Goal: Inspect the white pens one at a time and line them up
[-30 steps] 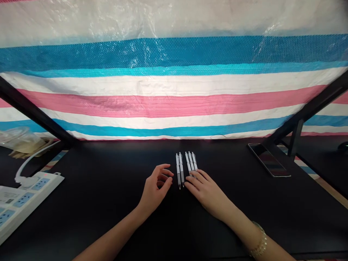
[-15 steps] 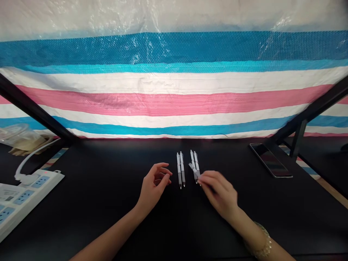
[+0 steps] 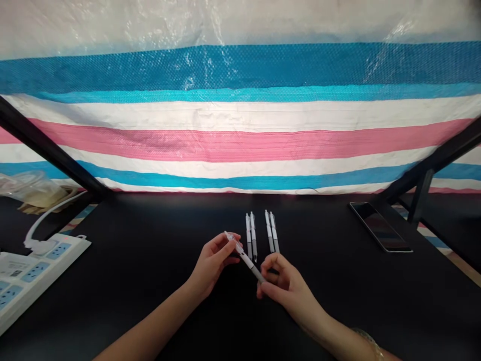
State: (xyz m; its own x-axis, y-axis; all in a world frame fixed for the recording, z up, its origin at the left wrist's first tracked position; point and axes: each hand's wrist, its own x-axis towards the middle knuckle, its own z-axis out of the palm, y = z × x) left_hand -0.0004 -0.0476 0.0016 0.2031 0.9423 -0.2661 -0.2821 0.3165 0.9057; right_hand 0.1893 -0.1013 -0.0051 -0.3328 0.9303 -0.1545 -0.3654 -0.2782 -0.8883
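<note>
A white pen with a grey grip (image 3: pixel 248 262) is held aslant above the table, between my two hands. My left hand (image 3: pixel 212 258) pinches its clip end between thumb and fingers. At the lower end, my right hand (image 3: pixel 287 282) has thumb and fingers closed on the grey grip, which hides the tip. Just beyond my hands lie two pairs of similar pens: the left pair (image 3: pixel 251 233) is side by side, and the right pair (image 3: pixel 271 228) has its lower ends partly behind my right hand.
A phone (image 3: pixel 379 226) lies on the black table (image 3: pixel 158 225) to the right. On the left is a white power strip (image 3: pixel 45 271) with a plugged-in cable. Black frame bars (image 3: pixel 56 150) slant at both sides, and a striped sheet (image 3: pixel 240 145) hangs behind.
My right hand has brought a pen from beside the right pair towards me and to the left. My left hand, previously holding nothing, now grips its clip end.
</note>
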